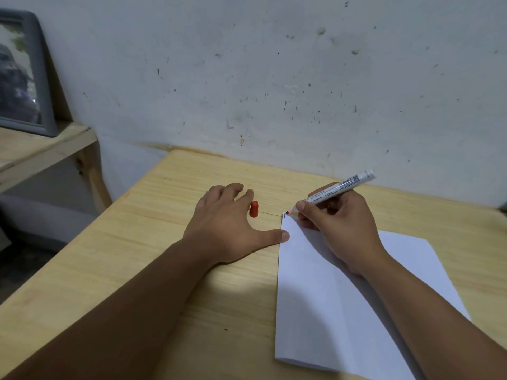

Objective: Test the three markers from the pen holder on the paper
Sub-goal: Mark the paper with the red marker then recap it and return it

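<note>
My right hand grips a white marker with printed text, tilted, its reddish tip touching the top left corner of the white paper. A short blue mark shows at that corner. The marker's red cap lies on the wooden table next to my left hand. That hand lies flat with fingers spread, its thumb tip pressing on the paper's left edge. No pen holder is in view.
The light wooden table stands against a stained white wall. To the left, a lower wooden shelf carries a grey framed picture. A gap separates the shelf and the table.
</note>
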